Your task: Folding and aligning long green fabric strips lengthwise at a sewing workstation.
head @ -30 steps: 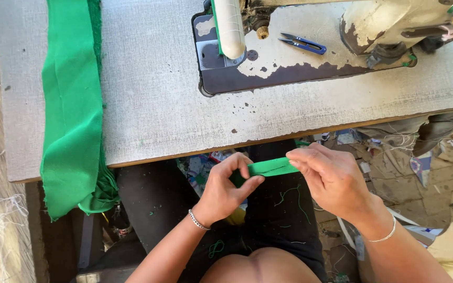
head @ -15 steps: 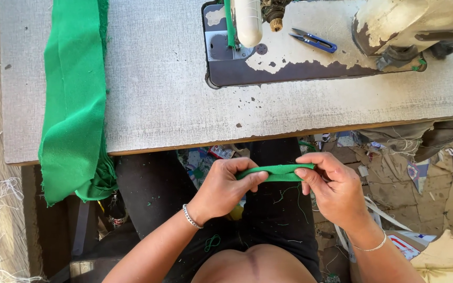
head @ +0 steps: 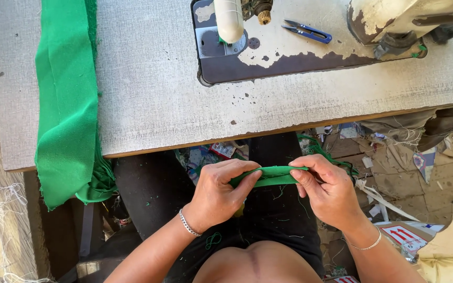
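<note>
Hands pinched a narrow folded strip of green cloth (head: 268, 176) over the lap, short of the table edge.

Left hand (head: 217, 195) was closed on the strip's left end, thumb and fingers pressing the fold flat, while the right hand (head: 329, 189) gripped the right end between thumb and fingertips, the strip held taut between the two. Its long axis ran left to right, nearly level, parallel to the near edge of the grey sewing table (head: 153, 99) beyond the knuckles. By my reading the folding was only underway: the strip was not yet under the needle of the worn cream sewing machine (head: 394, 21) far beyond the right hand. Beyond the left hand, a long green fabric length (head: 66, 99) draped over the table's edge, and blue thread snips (head: 305, 31) lay untouched.
</note>
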